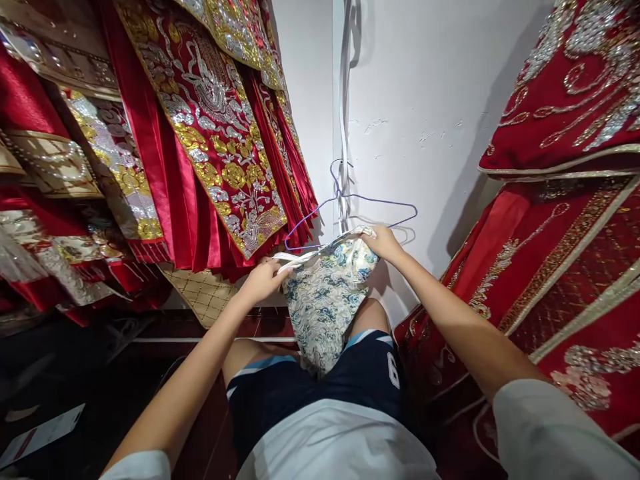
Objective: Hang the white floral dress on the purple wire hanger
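Note:
A white garment with a blue and green floral pattern (325,300) hangs down between my knees. My left hand (263,280) pinches its upper left edge, where a white band or strap shows. At the upper right edge, my right hand (384,243) grips the cloth. Just behind the garment's top, a blue-purple wire hanger (380,199) hangs by its hook from a white strap (343,120) at the wall. The hanger's lower bar is partly hidden by the cloth.
Red embroidered garments with gold and silver work (235,160) hang at the left. More beaded red garments (575,100) fill the right side. A white wall (420,87) stands ahead. A pale printed card (43,433) lies at the lower left.

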### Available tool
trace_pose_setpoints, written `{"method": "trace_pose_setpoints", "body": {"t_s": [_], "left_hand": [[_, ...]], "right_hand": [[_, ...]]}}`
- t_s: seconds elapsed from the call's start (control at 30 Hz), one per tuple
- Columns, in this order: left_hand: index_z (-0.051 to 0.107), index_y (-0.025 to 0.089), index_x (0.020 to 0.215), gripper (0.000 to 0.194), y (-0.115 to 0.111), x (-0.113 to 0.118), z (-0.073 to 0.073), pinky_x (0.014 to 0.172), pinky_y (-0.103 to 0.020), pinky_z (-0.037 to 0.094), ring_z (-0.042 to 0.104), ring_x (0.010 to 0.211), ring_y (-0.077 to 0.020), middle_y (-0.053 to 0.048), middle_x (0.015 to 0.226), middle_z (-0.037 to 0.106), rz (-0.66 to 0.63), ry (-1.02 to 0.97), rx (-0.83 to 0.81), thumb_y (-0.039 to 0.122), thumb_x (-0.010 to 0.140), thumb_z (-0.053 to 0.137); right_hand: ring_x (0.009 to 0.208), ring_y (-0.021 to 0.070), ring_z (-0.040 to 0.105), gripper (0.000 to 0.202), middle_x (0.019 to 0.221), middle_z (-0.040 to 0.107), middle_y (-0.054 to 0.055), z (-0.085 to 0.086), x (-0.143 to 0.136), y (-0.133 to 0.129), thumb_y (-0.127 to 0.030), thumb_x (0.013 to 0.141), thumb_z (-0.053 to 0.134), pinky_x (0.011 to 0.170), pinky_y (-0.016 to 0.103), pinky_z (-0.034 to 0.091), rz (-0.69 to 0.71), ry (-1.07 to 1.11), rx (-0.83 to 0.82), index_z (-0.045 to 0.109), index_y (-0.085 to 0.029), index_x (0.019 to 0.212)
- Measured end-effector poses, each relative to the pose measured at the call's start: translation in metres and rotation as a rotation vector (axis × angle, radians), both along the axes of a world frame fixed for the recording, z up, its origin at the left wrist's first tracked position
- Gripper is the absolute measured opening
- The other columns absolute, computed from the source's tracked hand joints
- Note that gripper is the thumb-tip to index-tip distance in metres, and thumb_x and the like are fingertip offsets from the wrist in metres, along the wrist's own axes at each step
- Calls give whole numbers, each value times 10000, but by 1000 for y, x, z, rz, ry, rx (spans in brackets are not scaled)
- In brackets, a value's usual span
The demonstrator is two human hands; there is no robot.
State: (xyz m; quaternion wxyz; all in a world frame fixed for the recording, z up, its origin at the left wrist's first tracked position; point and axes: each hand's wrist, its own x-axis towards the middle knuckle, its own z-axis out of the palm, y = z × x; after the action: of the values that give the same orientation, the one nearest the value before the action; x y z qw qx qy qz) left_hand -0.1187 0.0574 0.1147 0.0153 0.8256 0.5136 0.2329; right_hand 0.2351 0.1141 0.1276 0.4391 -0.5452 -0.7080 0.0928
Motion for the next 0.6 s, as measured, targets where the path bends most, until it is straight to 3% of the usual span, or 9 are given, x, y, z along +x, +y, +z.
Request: {"method": "trace_pose_setpoints", "body": {"t_s": [0.17, 0.4, 0.5, 0.6], "left_hand": [[478, 213, 501, 504, 17, 19, 17, 725, -319, 402, 511, 719, -232, -56, 597, 521, -25, -165, 30, 572, 851, 522], [463, 210, 372, 504, 45, 27, 22, 485, -288, 293, 393, 404, -141, -9, 401, 466, -25, -187, -324, 520, 655, 742], [461, 211, 377, 466, 48, 25, 23, 495, -289, 296, 405, 419, -146, -18, 419, 483, -17, -224, -286, 446, 694, 710], [421, 223, 409, 441, 46, 33, 32, 556, -300, 319, 411, 492, -163, -25, 453, 451, 1, -304, -140, 370, 768, 629]], "right_hand": [[631, 177, 514, 260, 577, 563, 11, 13, 10, -11, -395, 734, 555, 576, 268, 351, -40, 19, -14, 545, -186, 580], [574, 147, 435, 282, 536, 463, -16, 9, 4, -15, -407, 722, 548, 544, 268, 320, -44, 85, -18, 468, -204, 543], [555, 141, 423, 277, 532, 462, -19, 5, 1, -14, -402, 719, 550, 538, 270, 319, -36, 113, -26, 467, -206, 543], [544, 132, 405, 289, 523, 436, -28, 4, 0, -15, -391, 717, 562, 525, 267, 306, -47, 139, -25, 421, -216, 536]]}}
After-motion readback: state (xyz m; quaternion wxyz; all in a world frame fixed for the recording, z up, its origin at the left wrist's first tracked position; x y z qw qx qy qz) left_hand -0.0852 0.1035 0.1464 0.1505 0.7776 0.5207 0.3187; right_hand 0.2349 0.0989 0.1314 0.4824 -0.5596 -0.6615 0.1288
